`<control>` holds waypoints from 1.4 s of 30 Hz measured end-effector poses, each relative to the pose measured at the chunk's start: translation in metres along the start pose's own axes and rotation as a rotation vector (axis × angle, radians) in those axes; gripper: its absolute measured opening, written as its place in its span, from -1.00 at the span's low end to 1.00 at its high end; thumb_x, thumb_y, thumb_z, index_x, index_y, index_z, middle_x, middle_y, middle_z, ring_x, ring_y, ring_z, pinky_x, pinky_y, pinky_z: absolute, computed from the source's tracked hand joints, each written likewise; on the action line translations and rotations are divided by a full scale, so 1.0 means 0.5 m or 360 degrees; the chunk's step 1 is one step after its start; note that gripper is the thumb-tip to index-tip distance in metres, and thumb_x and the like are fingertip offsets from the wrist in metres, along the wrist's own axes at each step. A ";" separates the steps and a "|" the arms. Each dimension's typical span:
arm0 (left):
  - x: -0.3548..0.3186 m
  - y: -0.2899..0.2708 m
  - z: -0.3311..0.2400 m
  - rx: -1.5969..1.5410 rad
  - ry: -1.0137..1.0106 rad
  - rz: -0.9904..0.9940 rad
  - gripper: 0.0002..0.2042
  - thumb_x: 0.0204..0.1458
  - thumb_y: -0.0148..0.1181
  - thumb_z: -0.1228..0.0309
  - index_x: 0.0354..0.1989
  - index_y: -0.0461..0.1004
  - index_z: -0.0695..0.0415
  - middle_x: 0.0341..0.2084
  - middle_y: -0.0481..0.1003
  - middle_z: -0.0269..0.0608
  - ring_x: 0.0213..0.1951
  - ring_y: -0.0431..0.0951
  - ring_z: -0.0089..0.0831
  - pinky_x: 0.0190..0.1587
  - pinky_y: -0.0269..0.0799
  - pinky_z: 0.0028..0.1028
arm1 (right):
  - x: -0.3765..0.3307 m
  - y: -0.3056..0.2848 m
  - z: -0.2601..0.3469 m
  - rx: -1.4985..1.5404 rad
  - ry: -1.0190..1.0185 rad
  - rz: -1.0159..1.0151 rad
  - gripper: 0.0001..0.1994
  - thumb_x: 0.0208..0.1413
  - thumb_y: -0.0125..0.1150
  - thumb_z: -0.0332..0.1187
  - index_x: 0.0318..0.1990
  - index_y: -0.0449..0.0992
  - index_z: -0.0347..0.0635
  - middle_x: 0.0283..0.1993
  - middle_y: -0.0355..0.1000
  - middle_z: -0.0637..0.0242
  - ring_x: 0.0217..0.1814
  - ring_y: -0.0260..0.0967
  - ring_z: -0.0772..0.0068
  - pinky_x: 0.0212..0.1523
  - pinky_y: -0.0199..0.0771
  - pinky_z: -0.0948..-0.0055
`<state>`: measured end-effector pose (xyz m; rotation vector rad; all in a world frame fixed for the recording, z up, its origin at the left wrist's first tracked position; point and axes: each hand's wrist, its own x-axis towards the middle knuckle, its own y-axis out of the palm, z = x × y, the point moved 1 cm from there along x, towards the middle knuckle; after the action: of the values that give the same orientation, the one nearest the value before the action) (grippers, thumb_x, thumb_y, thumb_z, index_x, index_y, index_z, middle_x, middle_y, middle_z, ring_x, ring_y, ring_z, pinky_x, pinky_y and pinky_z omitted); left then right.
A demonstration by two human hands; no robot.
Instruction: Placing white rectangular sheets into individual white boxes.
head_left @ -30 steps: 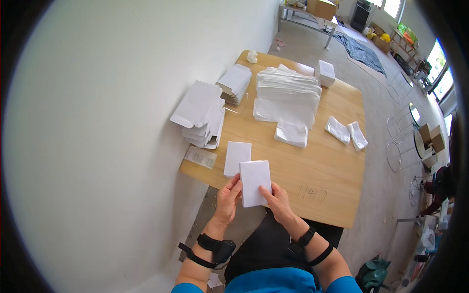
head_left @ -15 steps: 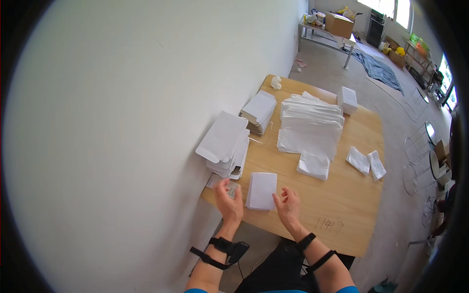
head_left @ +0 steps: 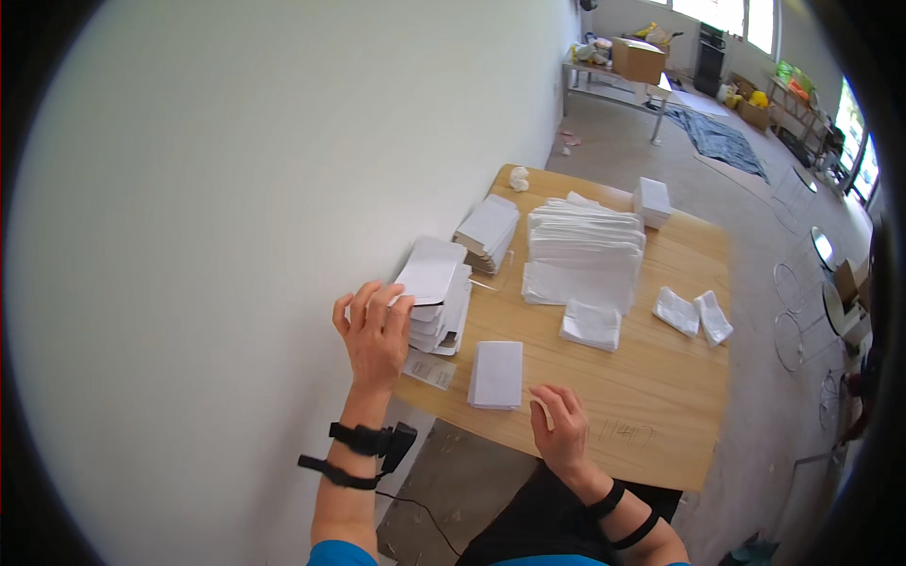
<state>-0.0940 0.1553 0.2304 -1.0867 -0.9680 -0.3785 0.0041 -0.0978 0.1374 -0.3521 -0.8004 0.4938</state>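
My left hand (head_left: 375,335) is at the left stack of flat white cartons (head_left: 440,327), with its bent fingers and thumb closed on the near edge of the top white carton (head_left: 430,268). Beneath that edge a dark gap shows. My right hand (head_left: 562,423) holds nothing; its fingers are curved, with the thumb a little apart from them, over the table's front part. Between my hands lies a small pile of white rectangular pieces (head_left: 496,374), close to the front edge and just left of my right fingertips.
On the wooden table (head_left: 566,377) are a second carton stack (head_left: 488,231), a broad pile of white bags (head_left: 585,245), a small folded bundle (head_left: 591,325), two white packets (head_left: 677,311), a white box (head_left: 652,202) and a printed sheet (head_left: 429,369). A wall (head_left: 283,189) borders the left side.
My left hand has moved left and up from beside the small pile to the top carton, closing on its edge. The right hand stays near the pile. The whole view has shifted slightly.
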 end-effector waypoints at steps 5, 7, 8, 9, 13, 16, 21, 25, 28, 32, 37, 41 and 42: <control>0.107 -0.163 -0.152 -0.0862 0.0399 0.0345 -0.84 -0.03 0.34 0.51 -0.26 0.56 0.03 -0.37 0.55 -0.40 -0.20 0.55 -0.41 0.18 0.22 -0.15 | 0.145 -0.183 0.192 -0.0040 -0.0204 -0.0435 -0.68 -0.05 0.36 -0.59 -0.08 0.57 -0.22 -0.17 0.48 0.18 -0.14 0.47 0.15 -0.13 0.49 0.27; 0.113 -0.202 -0.210 -0.1212 0.0343 0.0397 -0.83 -0.05 0.37 0.52 -0.26 0.56 0.06 -0.38 0.56 -0.36 -0.23 0.56 -0.35 0.15 0.27 -0.18 | 0.137 -0.242 0.199 0.0035 -0.0126 -0.0261 -0.74 -0.05 0.36 -0.60 -0.15 0.59 -0.23 -0.19 0.48 0.20 -0.20 0.48 0.22 -0.19 0.50 0.34; 0.113 -0.217 -0.233 -0.1494 0.0274 0.0470 -0.81 -0.07 0.39 0.53 -0.27 0.56 0.08 -0.40 0.57 -0.32 -0.26 0.57 -0.29 0.11 0.32 -0.20 | 0.133 -0.263 0.202 0.0177 -0.0055 -0.0075 -0.80 -0.04 0.36 -0.61 -0.21 0.61 -0.23 -0.21 0.48 0.22 -0.25 0.49 0.28 -0.26 0.52 0.41; 0.111 -0.231 -0.253 -0.1655 0.0153 0.0461 -0.80 -0.05 0.40 0.55 -0.24 0.55 0.14 -0.43 0.59 -0.30 -0.33 0.59 -0.39 -0.08 0.46 -0.37 | 0.130 -0.287 0.209 0.0332 0.0127 -0.0072 -0.88 -0.02 0.36 -0.62 -0.31 0.62 -0.25 -0.25 0.47 0.26 -0.36 0.47 0.43 -0.37 0.48 0.53; 0.056 -0.253 -0.322 -0.2290 -0.0521 0.1092 -0.78 0.04 0.37 0.57 -0.17 0.50 0.24 -0.37 0.58 -0.33 -0.35 0.56 -0.67 -0.24 0.51 -0.61 | 0.078 -0.369 0.193 0.0405 0.0340 0.0049 -0.88 0.00 0.36 -0.59 -0.28 0.61 -0.23 -0.26 0.47 0.25 -0.38 0.46 0.44 -0.37 0.48 0.51; 0.035 -0.277 -0.358 -0.2457 -0.0633 0.1210 -0.77 0.05 0.36 0.53 -0.12 0.52 0.26 -0.32 0.60 -0.21 -0.24 0.62 -0.52 -0.16 0.54 -0.52 | 0.065 -0.416 0.217 0.0147 0.0173 0.0203 -0.87 0.00 0.38 -0.55 -0.27 0.61 -0.19 -0.29 0.47 0.24 -0.40 0.45 0.40 -0.40 0.46 0.48; 0.022 -0.292 -0.408 -0.2706 -0.0731 0.1352 -0.82 0.10 0.31 0.55 -0.14 0.54 0.27 -0.29 0.57 -0.34 -0.23 0.53 -0.64 -0.20 0.44 -0.62 | 0.030 -0.460 0.199 0.0226 0.0371 0.0339 -0.90 0.00 0.36 -0.53 -0.31 0.57 -0.19 -0.37 0.46 0.28 -0.44 0.41 0.41 -0.44 0.39 0.46; 0.000 -0.291 -0.440 -0.2785 -0.0772 0.1466 -0.88 0.14 0.26 0.54 -0.18 0.59 0.29 -0.30 0.57 -0.34 -0.24 0.52 -0.63 -0.21 0.42 -0.58 | 0.003 -0.473 0.183 0.0306 0.0521 0.0284 -0.91 0.01 0.35 -0.53 -0.34 0.54 -0.22 -0.39 0.42 0.28 -0.45 0.38 0.41 -0.43 0.37 0.49; -0.004 -0.293 -0.456 -0.2759 -0.0748 0.1593 -0.86 0.14 0.25 0.55 -0.17 0.60 0.31 -0.31 0.59 -0.27 -0.24 0.52 -0.62 -0.16 0.43 -0.57 | 0.000 -0.484 0.173 0.0058 0.0186 0.0223 -0.89 -0.04 0.35 -0.53 -0.35 0.54 -0.22 -0.40 0.41 0.30 -0.39 0.38 0.38 -0.38 0.39 0.46; 0.003 -0.301 -0.474 -0.2785 -0.0791 0.1548 -0.88 0.14 0.25 0.54 -0.19 0.60 0.31 -0.32 0.58 -0.29 -0.27 0.50 -0.63 -0.22 0.41 -0.57 | -0.010 -0.489 0.181 -0.0551 -0.0519 0.0094 -0.87 -0.13 0.30 -0.51 -0.36 0.54 -0.22 -0.38 0.40 0.31 -0.27 0.40 0.34 -0.26 0.45 0.38; -0.006 -0.290 -0.476 -0.2789 -0.0769 0.1700 -0.88 0.14 0.21 0.59 -0.18 0.58 0.32 -0.29 0.56 -0.26 -0.24 0.52 -0.60 -0.19 0.44 -0.59 | -0.032 -0.498 0.181 -0.0971 -0.0952 0.0087 -0.88 -0.11 0.25 -0.47 -0.36 0.54 -0.26 -0.36 0.40 0.31 -0.23 0.40 0.38 -0.22 0.47 0.39; 0.003 -0.306 -0.475 -0.2903 -0.0765 0.1793 -0.85 0.16 0.18 0.57 -0.13 0.56 0.33 -0.28 0.56 -0.26 -0.22 0.53 -0.60 -0.17 0.45 -0.59 | -0.041 -0.502 0.173 -0.1078 -0.1146 0.0121 -0.86 -0.09 0.23 -0.45 -0.34 0.55 -0.29 -0.35 0.41 0.31 -0.23 0.39 0.40 -0.21 0.48 0.41; 0.001 -0.309 -0.480 -0.2903 -0.0851 0.1741 -0.85 0.17 0.21 0.50 -0.16 0.58 0.29 -0.32 0.56 -0.32 -0.28 0.48 -0.66 -0.23 0.39 -0.63 | -0.042 -0.502 0.172 -0.1078 -0.1138 0.0121 -0.86 -0.09 0.23 -0.45 -0.34 0.55 -0.29 -0.35 0.41 0.31 -0.23 0.39 0.40 -0.21 0.48 0.41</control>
<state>-0.0860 -0.1241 0.2887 -3.2416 -0.0420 0.0887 -0.0014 -0.3080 0.3008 -0.8573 -1.6604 0.4060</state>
